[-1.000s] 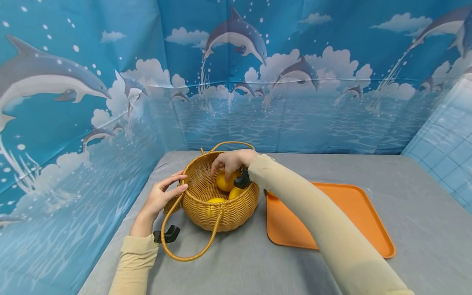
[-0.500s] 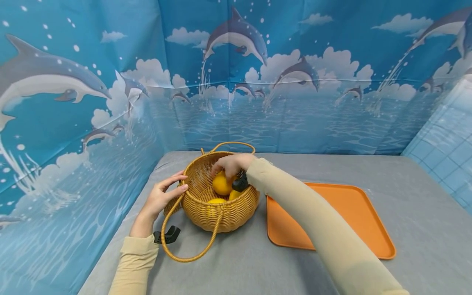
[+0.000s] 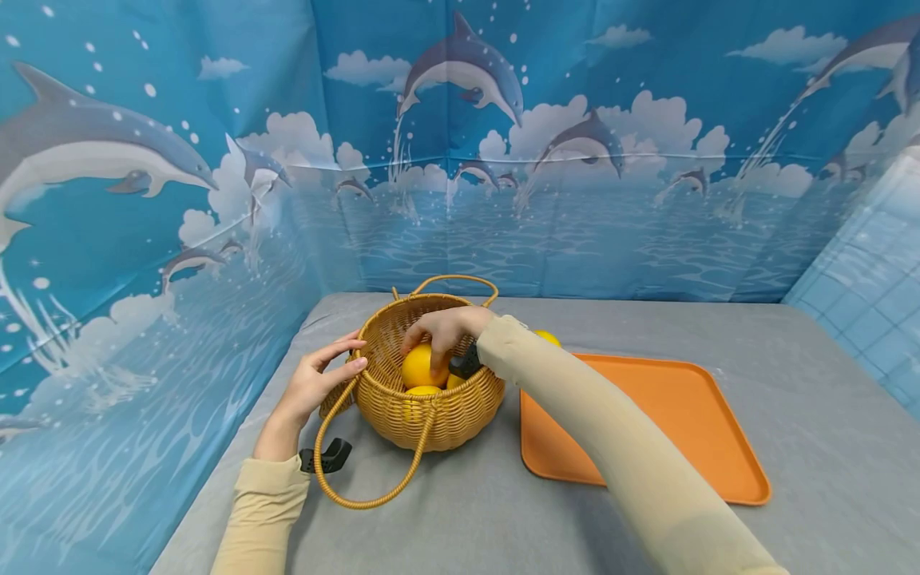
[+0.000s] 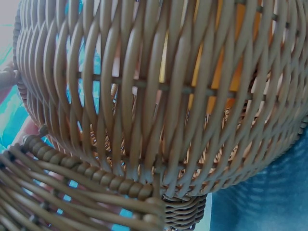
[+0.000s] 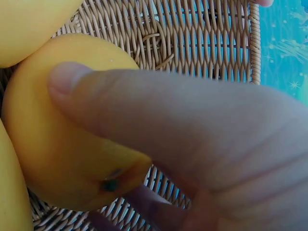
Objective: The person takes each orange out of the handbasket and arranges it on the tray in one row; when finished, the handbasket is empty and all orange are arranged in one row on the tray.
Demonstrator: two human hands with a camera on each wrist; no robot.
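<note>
One hand, the right hand (image 3: 446,323), is clamped round a smooth, rounded orange-yellow fruit (image 3: 417,369) inside a golden-brown woven wicker basket (image 3: 431,427), its thumb laid across the skin. Beside that fruit are a bright yellow fruit (image 3: 424,391) at the near wall and another yellow fruit (image 3: 456,382), partly hidden by the black wrist mount (image 3: 465,362). The left hand (image 3: 311,387) touches the basket's left rim, fingers fairly straight and thumb apart. One slim handle (image 3: 366,505) loops out on the near side. Right of the basket, on the grey cloth-covered table (image 3: 467,519), lies a rectangular orange tray (image 3: 683,399), partly covered by the beige right sleeve (image 3: 611,407). Behind hangs a blue dolphin-print backdrop (image 3: 575,220).
</note>
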